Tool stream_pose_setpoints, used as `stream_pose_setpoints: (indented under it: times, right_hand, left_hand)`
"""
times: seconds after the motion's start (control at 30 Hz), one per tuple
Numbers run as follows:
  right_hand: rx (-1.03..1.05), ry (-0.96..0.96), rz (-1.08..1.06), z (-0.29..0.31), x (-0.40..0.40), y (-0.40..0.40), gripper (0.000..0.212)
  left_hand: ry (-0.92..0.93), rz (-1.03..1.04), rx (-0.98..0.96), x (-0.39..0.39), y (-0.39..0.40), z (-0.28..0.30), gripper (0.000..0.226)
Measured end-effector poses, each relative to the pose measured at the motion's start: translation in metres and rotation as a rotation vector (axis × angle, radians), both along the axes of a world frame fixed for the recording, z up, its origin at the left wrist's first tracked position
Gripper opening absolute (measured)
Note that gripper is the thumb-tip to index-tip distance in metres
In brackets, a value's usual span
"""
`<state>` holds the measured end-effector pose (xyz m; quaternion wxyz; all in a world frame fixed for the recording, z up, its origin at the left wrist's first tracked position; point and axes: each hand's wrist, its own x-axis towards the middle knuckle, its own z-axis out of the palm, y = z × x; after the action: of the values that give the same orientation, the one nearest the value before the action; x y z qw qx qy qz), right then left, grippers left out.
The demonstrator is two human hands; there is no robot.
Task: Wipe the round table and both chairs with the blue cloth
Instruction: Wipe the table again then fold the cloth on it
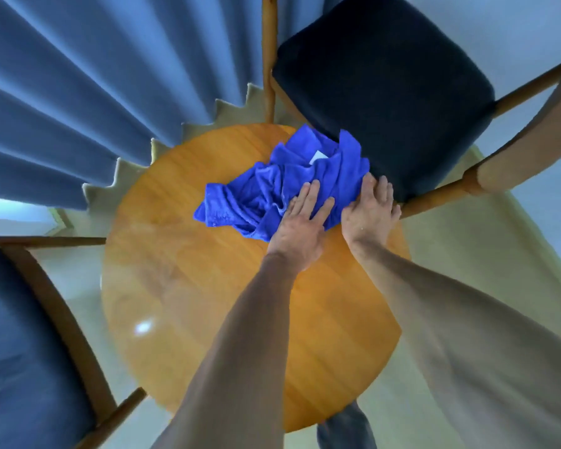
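A: Status on the desk?

B: Round wooden desk (208,319), glossy top, light glare on the near-left part. Blue cloth (272,186) lies crumpled on the far side of it, bunched in folds, with a small white tag showing near the far edge.

A: Hands?

B: Both down on the cloth, palms down. Left hand (300,225) lies flat on the near part of the cloth, fingers straight and slightly spread, nothing pinched. Right hand (370,212) is just beside it at the cloth's right edge, fingers also extended; the fingertips reach to the front edge of the dark chair seat. Can't tell if they touch the seat or only the cloth.

A: So no grip?

B: No curl visible on either hand. Flat pressing contact, both forearms stretched out over the desk.

A: Chairs?

B: Two. Dark-cushioned chair (386,76) at far right, wooden frame, seat edge right up against the desk rim where the cloth is; the cloth's far-right corner looks to overlap that seat edge. Second chair (30,351) at near left, blue cushion, wooden frame, close to the desk rim.

A: Anything else?

B: Blue pleated curtain (78,92) at far left, hem hanging just behind the desk. Pale floor (467,254) round it all.
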<state>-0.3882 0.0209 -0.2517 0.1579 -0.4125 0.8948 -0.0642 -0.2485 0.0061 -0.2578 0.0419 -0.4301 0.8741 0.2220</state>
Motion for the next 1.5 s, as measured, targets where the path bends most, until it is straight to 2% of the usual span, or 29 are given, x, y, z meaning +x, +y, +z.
stream_pose_setpoints:
  times: [0.13,0.17,0.23,0.3,0.37,0.47,0.57,0.7,0.9,1.2,1.37,1.5]
  right_hand:
    - [-0.124,0.009,0.126,0.007,0.012,0.019,0.057]
    - [-0.160,-0.003,0.175,0.008,0.020,0.022,0.055]
    - [-0.163,-0.036,0.328,0.009,0.037,0.026,0.054]
    - [-0.098,-0.042,0.471,0.006,0.057,0.032,0.061]
    - [-0.049,-0.013,0.516,0.002,0.075,0.038,0.073]
    - [-0.049,0.067,0.612,-0.007,0.099,0.047,0.086]
    - [-0.059,0.145,0.649,-0.018,0.106,0.045,0.090]
    - [-0.101,0.246,0.674,-0.033,0.111,0.034,0.085]
    - [-0.099,0.257,0.670,-0.031,0.141,-0.008,0.084]
    - [-0.198,0.181,0.672,-0.031,0.212,-0.097,0.087]
    - [-0.197,0.121,0.661,-0.025,0.290,-0.147,0.089]
    - [-0.245,0.084,0.640,-0.026,0.318,-0.144,0.077]
  left_hand:
    - [0.123,0.102,0.090,0.014,0.056,0.014,0.062]
    - [0.194,0.168,0.106,0.018,0.068,0.020,0.062]
    - [0.300,0.444,0.047,0.027,0.082,0.030,0.059]
    - [0.191,0.814,-0.044,0.047,0.086,0.034,0.055]
    - [0.030,1.112,-0.023,0.081,0.091,0.029,0.057]
    - [-0.206,1.349,0.026,0.142,0.124,0.009,0.062]
    - [-0.306,1.311,0.068,0.170,0.156,-0.012,0.061]
    - [-0.257,1.320,0.022,0.176,0.150,-0.028,0.061]
    - [-0.187,1.298,-0.004,0.212,0.106,-0.029,0.058]
    - [-0.108,1.284,-0.086,0.272,0.028,-0.029,0.055]
    - [-0.034,1.338,-0.114,0.280,0.016,-0.028,0.055]
    - [0.048,1.249,-0.144,0.280,0.021,-0.025,0.053]
